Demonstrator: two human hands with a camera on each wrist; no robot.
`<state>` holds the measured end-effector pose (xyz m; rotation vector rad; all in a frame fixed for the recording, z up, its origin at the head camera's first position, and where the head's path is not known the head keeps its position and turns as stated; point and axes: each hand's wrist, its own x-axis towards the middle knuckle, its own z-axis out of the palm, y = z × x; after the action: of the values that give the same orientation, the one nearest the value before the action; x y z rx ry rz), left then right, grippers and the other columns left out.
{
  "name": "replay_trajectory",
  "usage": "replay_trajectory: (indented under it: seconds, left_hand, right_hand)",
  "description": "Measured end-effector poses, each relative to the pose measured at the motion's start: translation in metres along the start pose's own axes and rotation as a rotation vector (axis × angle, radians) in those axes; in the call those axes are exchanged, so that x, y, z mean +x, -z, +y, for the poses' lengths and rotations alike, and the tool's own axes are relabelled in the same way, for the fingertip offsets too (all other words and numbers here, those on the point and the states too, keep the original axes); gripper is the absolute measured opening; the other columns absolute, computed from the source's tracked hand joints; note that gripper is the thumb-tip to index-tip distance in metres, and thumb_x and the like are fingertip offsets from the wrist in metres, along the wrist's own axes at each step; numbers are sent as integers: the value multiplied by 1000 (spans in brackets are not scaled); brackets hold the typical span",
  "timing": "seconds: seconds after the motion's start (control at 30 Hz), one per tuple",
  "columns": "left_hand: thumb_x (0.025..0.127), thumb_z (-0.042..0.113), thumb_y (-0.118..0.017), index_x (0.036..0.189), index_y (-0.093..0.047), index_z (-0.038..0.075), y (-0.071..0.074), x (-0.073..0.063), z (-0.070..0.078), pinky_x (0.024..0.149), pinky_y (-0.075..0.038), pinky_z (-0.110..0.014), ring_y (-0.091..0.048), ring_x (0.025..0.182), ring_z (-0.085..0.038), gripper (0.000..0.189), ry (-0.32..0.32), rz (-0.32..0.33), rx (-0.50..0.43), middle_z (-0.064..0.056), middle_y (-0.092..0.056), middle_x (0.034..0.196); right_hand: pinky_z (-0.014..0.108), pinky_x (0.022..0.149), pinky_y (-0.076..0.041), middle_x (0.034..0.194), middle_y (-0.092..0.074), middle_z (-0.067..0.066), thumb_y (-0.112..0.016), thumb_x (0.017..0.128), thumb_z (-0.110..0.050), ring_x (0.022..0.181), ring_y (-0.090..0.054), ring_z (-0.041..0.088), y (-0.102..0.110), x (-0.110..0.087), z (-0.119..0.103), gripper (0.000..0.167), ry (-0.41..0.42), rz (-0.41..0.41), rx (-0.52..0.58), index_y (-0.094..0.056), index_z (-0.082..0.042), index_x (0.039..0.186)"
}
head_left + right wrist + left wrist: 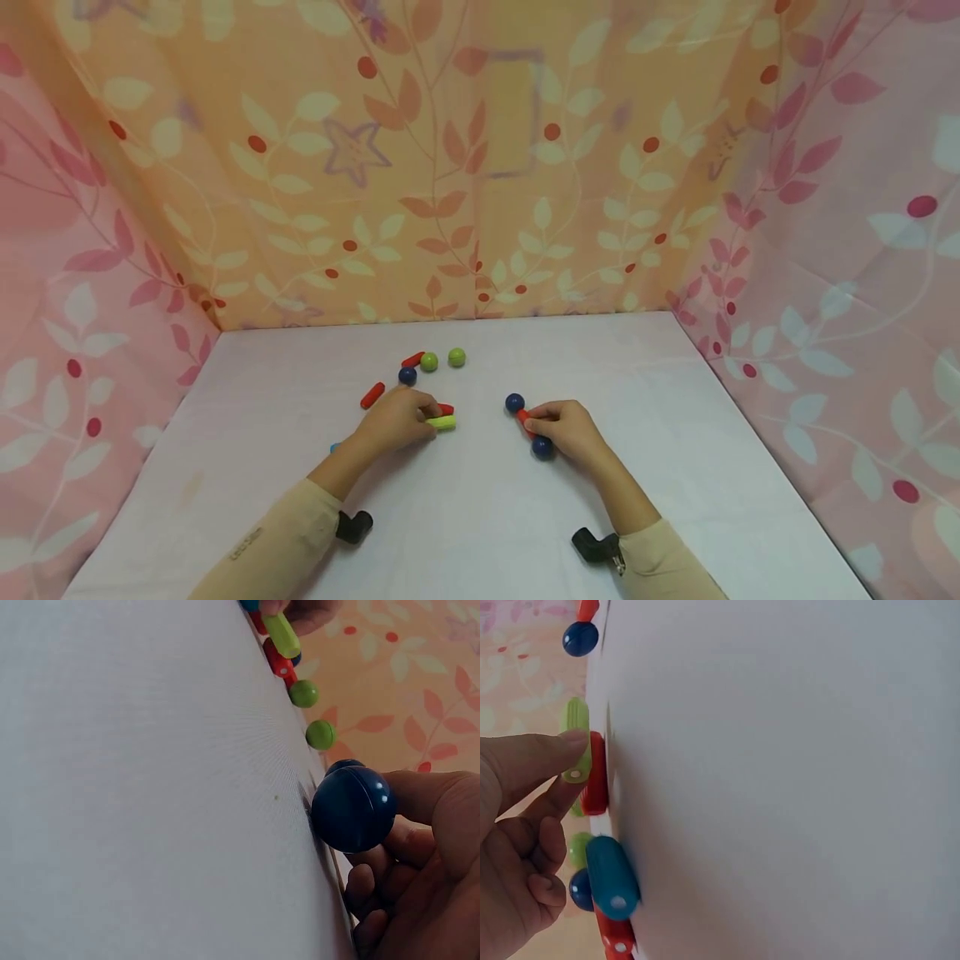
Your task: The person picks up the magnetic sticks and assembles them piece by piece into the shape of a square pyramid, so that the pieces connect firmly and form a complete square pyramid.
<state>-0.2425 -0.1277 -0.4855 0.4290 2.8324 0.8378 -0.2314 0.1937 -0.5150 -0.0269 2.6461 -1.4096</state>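
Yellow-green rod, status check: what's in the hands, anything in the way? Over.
Left hand pinches yellow-green rod. Right hand grips red rod, blue ball at each end. Another red rod close beside the yellow-green one, possible snag.

A free lane of desk (480,508) runs between the yellow-green rod (444,422) at the left hand (394,417) and the dark blue balls (514,403) at the right hand (568,429), back to the orange floral curtain (450,158), which closes the far side. Beyond the left hand, two green balls (429,362), a third blue ball (407,375) and red rods (372,395) block the way. Right of the right hand, room extends to the pink floral curtain (847,333).
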Motion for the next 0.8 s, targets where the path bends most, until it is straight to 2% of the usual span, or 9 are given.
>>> replay_trajectory:
  seconds: [0.3, 0.4, 0.57, 0.8]
  left_hand:
    - [83, 19, -86, 98, -78, 25, -5, 14, 16, 82, -54, -32, -60, 88, -13, 18, -6, -21, -62, 11, -68, 89]
    - [84, 18, -85, 98, -78, 24, -9, 22, 20, 76, -55, -30, -61, 88, -13, 17, -17, -27, -82, 9, -70, 92]
    - [85, 16, -83, 98, -78, 23, -16, 33, 27, 68, -54, -28, -62, 86, -15, 16, -1, -37, -115, 7, -71, 94]
    - [83, 17, -84, 97, -77, 24, -24, 48, 35, 79, -54, -31, -61, 89, -15, 17, 4, -49, -93, 9, -70, 93]
  right_hand:
    - [40, 90, -54, 100, -76, 1, -82, 87, -26, 98, -66, 18, -2, -3, -1, 22, -8, 26, 10, -80, -10, 102]
    - [41, 91, -54, 101, -76, 2, -82, 87, -27, 99, -66, 19, -3, -4, 0, 23, -24, 33, 11, -80, -10, 103]
    - [44, 94, -54, 104, -75, 2, -81, 88, -28, 103, -66, 21, -4, -4, 0, 23, -37, 33, -1, -80, -11, 104]
    - [46, 95, -53, 102, -76, 2, -82, 87, -27, 102, -67, 21, -3, -3, -2, 22, -31, 41, -8, -81, -12, 103]
